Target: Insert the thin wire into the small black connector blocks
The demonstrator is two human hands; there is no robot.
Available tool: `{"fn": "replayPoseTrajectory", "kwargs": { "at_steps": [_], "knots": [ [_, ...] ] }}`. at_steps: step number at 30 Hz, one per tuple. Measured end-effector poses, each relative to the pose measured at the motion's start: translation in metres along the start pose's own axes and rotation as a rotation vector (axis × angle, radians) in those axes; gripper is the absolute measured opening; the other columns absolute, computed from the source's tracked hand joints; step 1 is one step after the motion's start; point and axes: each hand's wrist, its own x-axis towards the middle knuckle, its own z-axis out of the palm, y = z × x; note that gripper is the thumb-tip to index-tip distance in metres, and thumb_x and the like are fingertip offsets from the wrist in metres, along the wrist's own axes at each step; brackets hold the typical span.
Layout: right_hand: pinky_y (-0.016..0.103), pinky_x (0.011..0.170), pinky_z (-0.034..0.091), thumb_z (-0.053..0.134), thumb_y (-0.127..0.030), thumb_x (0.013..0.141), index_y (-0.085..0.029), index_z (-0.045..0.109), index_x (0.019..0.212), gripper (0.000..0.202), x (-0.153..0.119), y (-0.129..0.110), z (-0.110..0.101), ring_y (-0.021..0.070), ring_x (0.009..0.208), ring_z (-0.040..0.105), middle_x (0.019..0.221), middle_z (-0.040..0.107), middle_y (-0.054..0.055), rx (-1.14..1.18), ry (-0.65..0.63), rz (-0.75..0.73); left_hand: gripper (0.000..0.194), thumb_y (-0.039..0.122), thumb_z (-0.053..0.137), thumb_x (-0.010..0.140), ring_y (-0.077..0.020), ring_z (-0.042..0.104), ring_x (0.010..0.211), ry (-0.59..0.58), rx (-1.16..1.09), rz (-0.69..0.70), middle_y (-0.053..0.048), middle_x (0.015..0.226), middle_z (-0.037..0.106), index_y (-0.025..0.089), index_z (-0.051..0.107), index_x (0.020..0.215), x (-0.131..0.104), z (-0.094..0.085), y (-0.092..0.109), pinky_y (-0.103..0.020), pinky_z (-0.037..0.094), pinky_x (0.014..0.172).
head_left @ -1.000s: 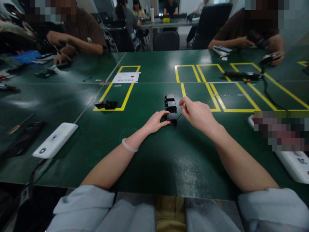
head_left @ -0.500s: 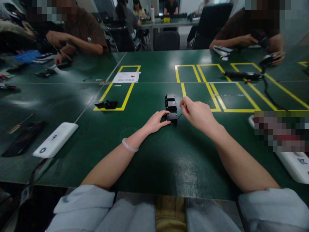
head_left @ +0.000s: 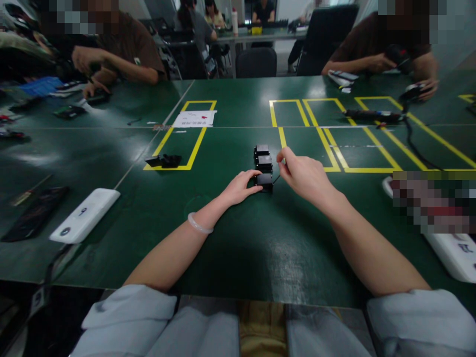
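Three black box-shaped parts stand in a row on the green table. My left hand (head_left: 241, 188) grips the nearest black block (head_left: 265, 181) between thumb and fingers from its left side. Just beyond it are the middle block (head_left: 265, 161) and the far block (head_left: 262, 149); whether the three are joined, I cannot tell. To the right, my right hand (head_left: 303, 173) is closed in a pinch around a thin dark rod-like tool (head_left: 276, 180). The tool's tip slants down to the right side of the nearest block, and its upper part is hidden by my fingers.
Yellow tape outlines mark the table. A dark part (head_left: 163, 161) and a paper label (head_left: 195, 119) lie left. White numbered devices (head_left: 85, 215) sit on both sides, a black phone-like slab (head_left: 35, 213) far left. A black cable (head_left: 411, 139) trails right. Co-workers sit opposite.
My right hand's fingers have shifted slightly around the thin tool. My left hand and the black blocks stay in place.
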Motion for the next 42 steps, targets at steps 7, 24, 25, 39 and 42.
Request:
{"fn": "replayPoseTrajectory", "kwargs": {
  "at_steps": [7, 24, 25, 39, 42],
  "knots": [
    [0.029, 0.057, 0.022, 0.031, -0.037, 0.098, -0.021, 0.054, 0.114, 0.032, -0.0008, 0.0003, -0.0008, 0.0194, 0.071, 0.061, 0.087, 0.072, 0.007, 0.035, -0.008, 0.001, 0.044, 0.039, 0.063, 0.09, -0.0262, 0.056, 0.119, -0.002, 0.0, 0.003, -0.007, 0.133, 0.06, 0.022, 0.054, 0.129, -0.0002, 0.0001, -0.0009, -0.042, 0.043, 0.104],
    [0.029, 0.057, 0.02, 0.029, -0.04, 0.1, -0.021, 0.056, 0.111, 0.035, -0.0011, -0.0005, -0.0022, 0.0199, 0.072, 0.062, 0.086, 0.072, 0.008, -0.021, -0.005, 0.006, 0.043, 0.038, 0.064, 0.09, -0.0266, 0.056, 0.119, 0.001, 0.003, 0.007, -0.007, 0.133, 0.061, 0.022, 0.055, 0.129, -0.0002, -0.0004, 0.0004, -0.042, 0.043, 0.104],
    [0.029, 0.056, 0.02, 0.029, -0.042, 0.1, -0.021, 0.057, 0.11, 0.036, -0.001, -0.0007, -0.0023, 0.0201, 0.071, 0.063, 0.085, 0.072, 0.008, -0.037, -0.006, 0.009, 0.043, 0.038, 0.064, 0.09, -0.0266, 0.056, 0.118, 0.002, 0.005, 0.008, -0.007, 0.133, 0.061, 0.022, 0.055, 0.129, -0.0002, -0.0006, 0.0006, -0.042, 0.043, 0.103],
    [0.029, 0.055, 0.021, 0.03, -0.041, 0.1, -0.021, 0.055, 0.112, 0.034, -0.0013, -0.0004, -0.0011, 0.0202, 0.071, 0.063, 0.084, 0.071, 0.007, -0.005, 0.004, -0.004, 0.043, 0.038, 0.064, 0.089, -0.0266, 0.056, 0.118, -0.002, 0.01, -0.003, -0.007, 0.132, 0.061, 0.021, 0.055, 0.128, 0.0002, -0.0011, 0.0025, -0.042, 0.043, 0.103],
    [0.029, 0.056, 0.021, 0.031, -0.042, 0.1, -0.021, 0.057, 0.111, 0.035, -0.0007, -0.0005, -0.0012, 0.0214, 0.072, 0.064, 0.085, 0.072, 0.007, -0.047, -0.01, 0.013, 0.044, 0.038, 0.064, 0.09, -0.0268, 0.056, 0.118, -0.004, 0.006, -0.004, -0.008, 0.133, 0.061, 0.02, 0.055, 0.128, 0.0002, -0.0013, 0.0025, -0.041, 0.043, 0.103]
  ]
}}
